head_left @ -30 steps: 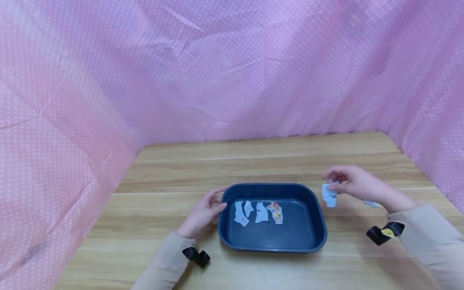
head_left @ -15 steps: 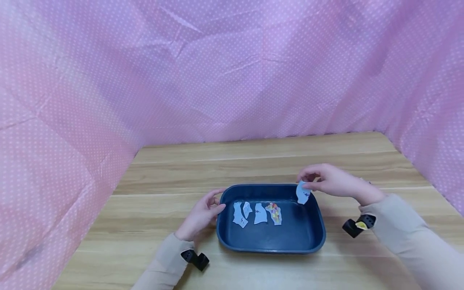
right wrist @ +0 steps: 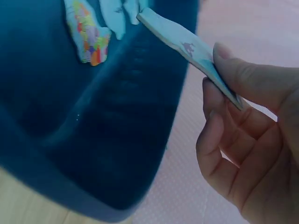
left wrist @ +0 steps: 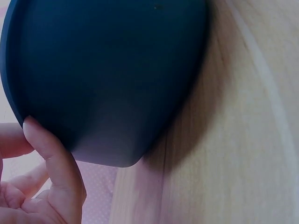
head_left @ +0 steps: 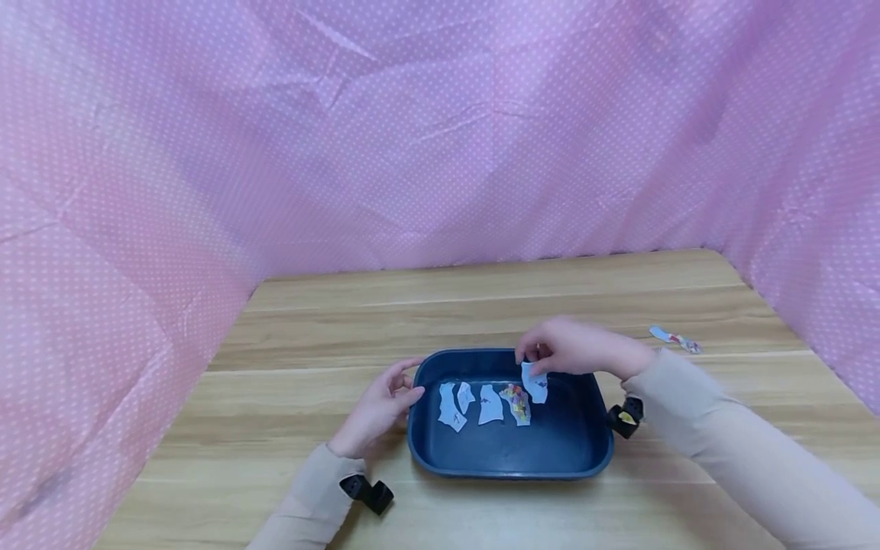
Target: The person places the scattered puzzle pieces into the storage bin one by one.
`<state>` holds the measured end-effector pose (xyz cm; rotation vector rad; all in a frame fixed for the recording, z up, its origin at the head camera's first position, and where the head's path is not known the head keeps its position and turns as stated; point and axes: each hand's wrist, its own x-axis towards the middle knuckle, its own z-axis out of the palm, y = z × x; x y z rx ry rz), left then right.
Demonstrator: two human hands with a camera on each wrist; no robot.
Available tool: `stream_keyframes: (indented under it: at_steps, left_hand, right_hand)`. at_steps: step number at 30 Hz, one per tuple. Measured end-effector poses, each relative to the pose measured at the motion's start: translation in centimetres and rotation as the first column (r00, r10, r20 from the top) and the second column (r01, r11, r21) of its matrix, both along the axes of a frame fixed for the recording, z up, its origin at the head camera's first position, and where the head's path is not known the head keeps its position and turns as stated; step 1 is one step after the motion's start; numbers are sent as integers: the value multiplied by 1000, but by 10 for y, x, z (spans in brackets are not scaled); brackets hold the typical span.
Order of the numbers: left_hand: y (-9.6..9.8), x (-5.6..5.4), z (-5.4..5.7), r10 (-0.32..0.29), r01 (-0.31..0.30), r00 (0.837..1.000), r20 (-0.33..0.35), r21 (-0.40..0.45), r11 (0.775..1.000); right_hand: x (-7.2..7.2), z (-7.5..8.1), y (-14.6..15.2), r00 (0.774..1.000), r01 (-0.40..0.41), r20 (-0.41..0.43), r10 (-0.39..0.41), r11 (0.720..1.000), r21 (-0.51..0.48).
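Thumb and fingers of my right hand point(head_left: 571, 347) pinch a flat pale blue cardboard piece point(head_left: 535, 384) with a wavy edge and a small purple print. It hangs tilted over the inside of a dark blue rectangular tray point(head_left: 509, 464); in the right wrist view, the piece point(right wrist: 180, 44) shows a thin edge. My left hand point(head_left: 374, 405) holds the tray's left rim, the thumb point(left wrist: 51, 149) near the lip in the left wrist view. Inside the tray lie several irregular pieces: a multicoloured one point(head_left: 519, 409) beside the held piece, and pale blue ones point(head_left: 490, 405) to its left.
One more pale blue and coloured piece point(head_left: 676, 340) lies on the wooden table point(head_left: 330, 321), beyond the tray to the right. A pink dotted cloth point(head_left: 440, 153) surrounds the table at the back and sides. Each wrist carries a black camera mount point(head_left: 367, 493).
My right hand has carried the pale blue cardboard piece leftward from the table beyond the tray's right side to over the tray. The left hand has stayed at the rim.
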<state>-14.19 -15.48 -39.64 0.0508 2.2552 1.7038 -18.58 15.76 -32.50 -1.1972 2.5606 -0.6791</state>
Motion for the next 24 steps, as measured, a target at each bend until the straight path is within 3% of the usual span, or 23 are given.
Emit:
stream_keyframes:
  at_steps: [10, 19, 24]
  left_hand:
    - [-1, 0, 0, 2, -2, 1000, -7, -4, 1000]
    - [0, -1, 0, -1, 1, 1000, -6, 3, 1000]
    - [-1, -1, -1, -3, 3, 1000, -16, -3, 1000]
  right_hand:
    - [-2, -4, -11, 999, -32, 35, 26, 982, 184]
    - [-5, -10, -10, 997, -58, 57, 45, 967, 247]
    - [-5, -18, -9, 997, -77, 17, 75, 955, 287]
